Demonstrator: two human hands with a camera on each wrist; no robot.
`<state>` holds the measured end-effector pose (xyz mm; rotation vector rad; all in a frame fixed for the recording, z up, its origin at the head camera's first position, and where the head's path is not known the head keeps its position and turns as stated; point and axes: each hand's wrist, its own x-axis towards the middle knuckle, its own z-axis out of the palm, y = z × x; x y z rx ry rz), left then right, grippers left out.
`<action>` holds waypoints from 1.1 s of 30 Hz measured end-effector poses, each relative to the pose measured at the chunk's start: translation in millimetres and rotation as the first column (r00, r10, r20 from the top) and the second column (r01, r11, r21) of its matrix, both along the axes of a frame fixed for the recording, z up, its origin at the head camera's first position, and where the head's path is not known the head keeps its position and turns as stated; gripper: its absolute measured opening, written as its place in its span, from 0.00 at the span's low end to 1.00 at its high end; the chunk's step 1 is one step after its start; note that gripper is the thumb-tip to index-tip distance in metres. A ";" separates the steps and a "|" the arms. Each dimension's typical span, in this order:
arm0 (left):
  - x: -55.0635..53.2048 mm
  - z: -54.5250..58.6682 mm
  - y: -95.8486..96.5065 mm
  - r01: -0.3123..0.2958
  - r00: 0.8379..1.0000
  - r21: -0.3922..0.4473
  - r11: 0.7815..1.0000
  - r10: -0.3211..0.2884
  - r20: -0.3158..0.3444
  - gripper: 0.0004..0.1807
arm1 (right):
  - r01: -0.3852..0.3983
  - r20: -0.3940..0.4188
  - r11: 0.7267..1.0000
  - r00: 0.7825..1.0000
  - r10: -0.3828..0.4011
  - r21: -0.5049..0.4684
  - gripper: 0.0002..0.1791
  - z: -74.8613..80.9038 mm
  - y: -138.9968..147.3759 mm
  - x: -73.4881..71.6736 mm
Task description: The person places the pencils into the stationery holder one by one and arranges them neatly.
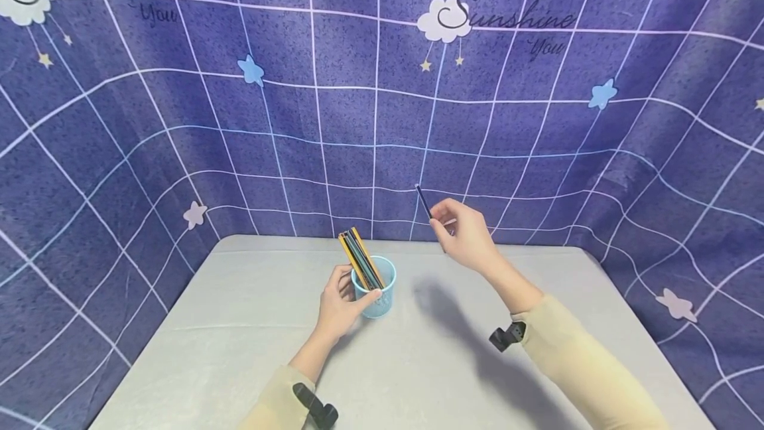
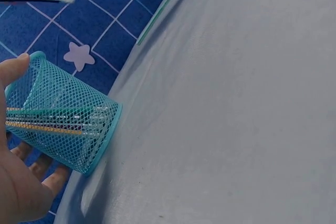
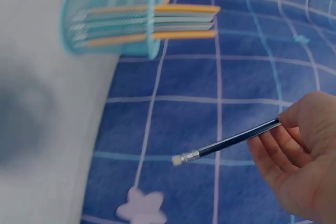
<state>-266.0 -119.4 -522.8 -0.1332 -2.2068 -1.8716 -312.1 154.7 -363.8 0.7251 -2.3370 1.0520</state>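
My left hand [image 1: 336, 310] grips a light blue mesh pencil cup [image 1: 377, 309], thumb at the rim and fingers round its far side. Inside, several pencils [image 1: 361, 259], yellow, green and dark, lean together toward the left. The cup's base sits at the table surface. To the right of the cup and higher, my right hand [image 1: 465, 231] pinches a dark pencil [image 1: 424, 202] between thumb and fingers. In the right wrist view that pencil's white eraser [image 3: 177, 160] and metal band point away from the hand; its other end is hidden in the grip.
The cup stands on a pale grey table [image 1: 239, 324]. A purple-blue gridded cloth [image 1: 358, 118] with stars and clouds hangs behind and at both sides. In the left wrist view a thin green stick [image 2: 160, 11] lies along the table's far edge.
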 end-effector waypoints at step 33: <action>-2.8 -1.4 1.3 -0.008 1.000 0.002 1.000 0.008 -0.028 0.36 | -0.200 0.170 0.974 0.969 0.180 0.109 0.05 -44.7 -80.0 -0.9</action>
